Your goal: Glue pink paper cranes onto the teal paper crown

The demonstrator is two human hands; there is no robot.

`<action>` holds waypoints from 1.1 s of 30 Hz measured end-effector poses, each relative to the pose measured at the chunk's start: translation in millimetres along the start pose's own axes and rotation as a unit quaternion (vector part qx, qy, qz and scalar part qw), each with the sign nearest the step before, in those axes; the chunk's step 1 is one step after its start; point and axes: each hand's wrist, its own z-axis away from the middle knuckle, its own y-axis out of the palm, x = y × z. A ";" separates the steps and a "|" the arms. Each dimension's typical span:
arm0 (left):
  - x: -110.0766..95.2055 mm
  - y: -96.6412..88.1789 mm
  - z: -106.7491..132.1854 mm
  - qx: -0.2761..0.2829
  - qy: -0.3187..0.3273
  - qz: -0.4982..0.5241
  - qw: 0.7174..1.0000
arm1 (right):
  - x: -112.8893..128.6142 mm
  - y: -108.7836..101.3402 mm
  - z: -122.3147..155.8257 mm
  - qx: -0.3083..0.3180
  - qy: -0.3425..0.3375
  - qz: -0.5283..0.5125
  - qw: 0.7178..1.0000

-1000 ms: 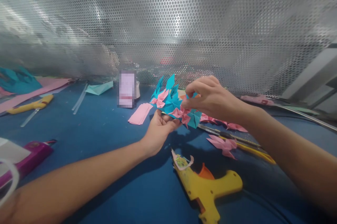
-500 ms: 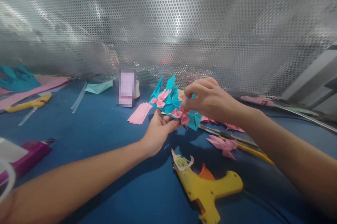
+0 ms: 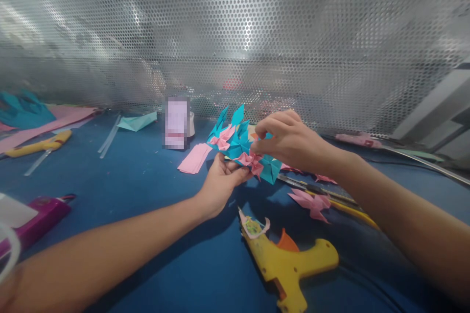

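Note:
My left hand [image 3: 217,188] holds a cluster of blue origami [image 3: 238,145] from below, thumb in front and fingers curled under it. Two folded pink paper flowers show on the cluster: one pink flower [image 3: 222,139] on its left part and another pink flower [image 3: 252,161] at the lower right. Over that second flower my right hand [image 3: 288,134] is closed in a pinch, its fingertips at the flower's upper petals. Those fingertips are partly hidden, so the exact grip is unclear. A yellow hot glue gun [image 3: 284,261] lies in front, nozzle toward the cluster.
A loose pink origami flower [image 3: 311,203] lies beside a yellow-handled tool [image 3: 354,212] and a cutter knife [image 3: 312,186]. Left of the cluster are stacked pink slips [image 3: 194,158] and an upright phone [image 3: 176,123]. Glue sticks [image 3: 109,136] and a second glue gun [image 3: 40,144] sit farther left.
Very little differs. My right hand has shifted slightly left and down at the pink flower, while my left hand keeps the cluster in nearly the same place.

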 end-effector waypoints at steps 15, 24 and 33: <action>-0.7 2.4 0.6 -0.011 -0.011 -0.001 1.000 | -0.5 1.8 1.2 0.022 0.003 -0.005 1.000; 0.2 -0.1 0.3 -0.015 -0.014 0.002 1.000 | 1.5 1.2 -0.8 0.024 -0.006 0.006 1.000; 0.9 0.4 0.5 -0.012 -0.016 0.001 1.000 | 2.1 0.9 -0.1 0.033 -0.003 0.006 0.999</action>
